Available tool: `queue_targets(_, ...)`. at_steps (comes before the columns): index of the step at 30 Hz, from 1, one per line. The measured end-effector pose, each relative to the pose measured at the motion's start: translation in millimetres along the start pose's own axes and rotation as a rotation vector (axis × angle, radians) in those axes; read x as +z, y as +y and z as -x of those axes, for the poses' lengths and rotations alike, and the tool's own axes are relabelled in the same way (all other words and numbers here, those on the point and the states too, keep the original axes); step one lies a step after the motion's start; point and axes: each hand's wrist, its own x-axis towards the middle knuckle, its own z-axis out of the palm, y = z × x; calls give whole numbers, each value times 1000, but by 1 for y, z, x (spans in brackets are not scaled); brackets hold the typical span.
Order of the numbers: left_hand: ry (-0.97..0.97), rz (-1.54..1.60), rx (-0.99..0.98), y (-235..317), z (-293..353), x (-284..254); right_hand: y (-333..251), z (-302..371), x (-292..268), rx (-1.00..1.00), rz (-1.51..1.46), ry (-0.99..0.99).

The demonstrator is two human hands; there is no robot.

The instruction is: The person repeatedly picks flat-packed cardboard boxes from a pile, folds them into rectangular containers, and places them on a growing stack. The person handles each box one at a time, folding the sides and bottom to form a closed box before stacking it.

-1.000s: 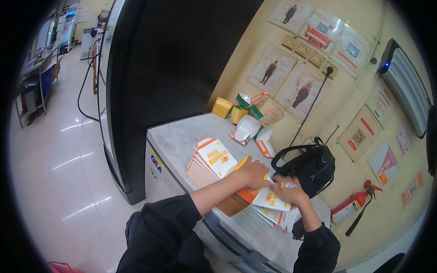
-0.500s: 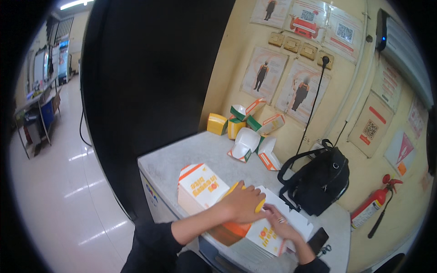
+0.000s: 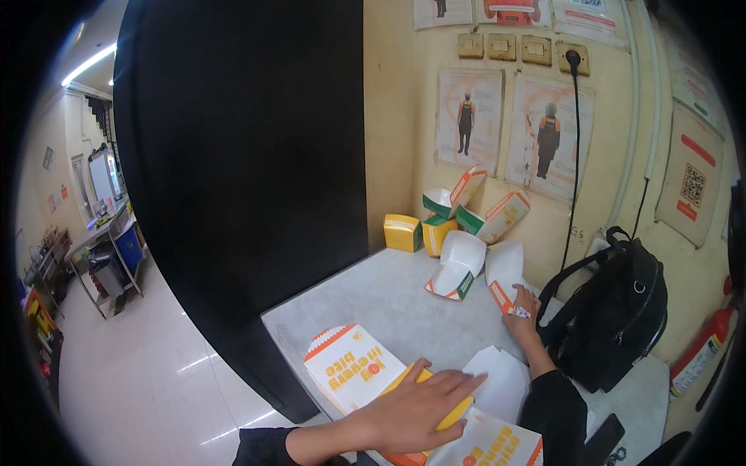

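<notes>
My left hand (image 3: pixel 416 408) lies across a yellow flattened carton (image 3: pixel 416 375), with its fingers spread. This carton is on a stack of flat white cartons with orange and yellow print (image 3: pixel 361 365), partly hidden under my hand. My right hand (image 3: pixel 526 317) reaches to the back of the table. Its fingers are bent over the orange-edged front of a folded white carton (image 3: pixel 505 264), the rightmost of a group. A ring shows on one finger. Flat white carton board (image 3: pixel 497 377) lies between my two arms.
Several folded cartons (image 3: pixel 458 260) in white, green, yellow and orange stand against the wall. A black backpack (image 3: pixel 622 311) leans at the right of the grey tabletop (image 3: pixel 350 299). Near it lies a dark phone (image 3: pixel 604 439). A tall black panel (image 3: pixel 249 155) borders the left; a red fire extinguisher (image 3: pixel 703 353) hangs right.
My right hand has left the stack of flat cartons and moved forward to the folded white carton. My left hand stays on the yellow carton. The view has shifted.
</notes>
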Motion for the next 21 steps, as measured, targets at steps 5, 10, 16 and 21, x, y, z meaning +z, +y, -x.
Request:
queue_targets(5, 153, 40, 1, 1, 2, 7, -21, 27, -65, -65, 189, -579)
queue_targets(10, 227, 63, 15, 1, 3, 9, -34, 83, -82, -79, 334, -534)
queue_targets(16, 460, 244, 71, -1, 5, 9, -82, 101, -171, -392, 319, -20)
queue_targets(21, 596, 172, 112, 7, 8, 12, -168, 124, -296, -519, 21, 79)
